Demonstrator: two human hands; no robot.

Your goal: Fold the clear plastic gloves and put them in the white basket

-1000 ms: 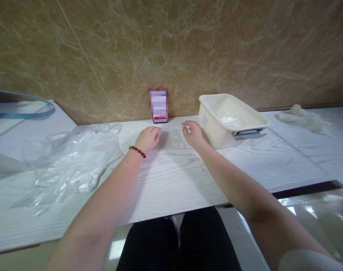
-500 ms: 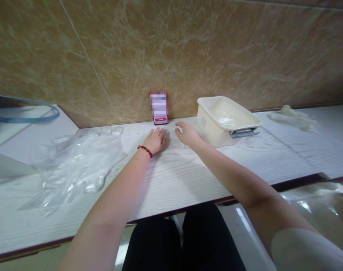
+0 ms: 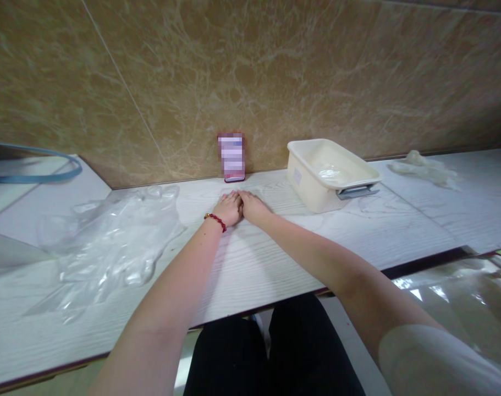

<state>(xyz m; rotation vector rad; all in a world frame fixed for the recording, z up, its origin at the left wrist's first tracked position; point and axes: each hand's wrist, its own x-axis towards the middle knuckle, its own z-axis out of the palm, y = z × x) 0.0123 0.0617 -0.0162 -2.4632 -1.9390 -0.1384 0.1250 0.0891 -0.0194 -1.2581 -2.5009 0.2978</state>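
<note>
My left hand [image 3: 228, 208], wearing a dark red bead bracelet [image 3: 215, 221], lies flat on the white wood-grain table [image 3: 250, 275] with its fingers stretched forward. Against its fingers rests my right hand [image 3: 253, 207], palm down, fingers extended and touching the left ones; its thumb is hidden. A faint clear plastic film [image 3: 259, 192] shows just beyond the right hand, and whatever lies under the palms cannot be seen. Behind both hands a phone [image 3: 232, 157] with a lit, blurred screen leans upright on the wall.
Right of my hands stands a cream plastic bin [image 3: 312, 187] with clear plastic inside and a grey handle [image 3: 357, 192]. Clear plastic gloves [image 3: 110, 247] spread over the left side. A crumpled translucent glove-like piece [image 3: 425, 168] lies far right. A blue strap [image 3: 36, 179] hangs at left.
My right hand has moved left and down onto the table, from beside the bin to touching my left hand. The left hand has barely shifted. The clear film is now mostly covered.
</note>
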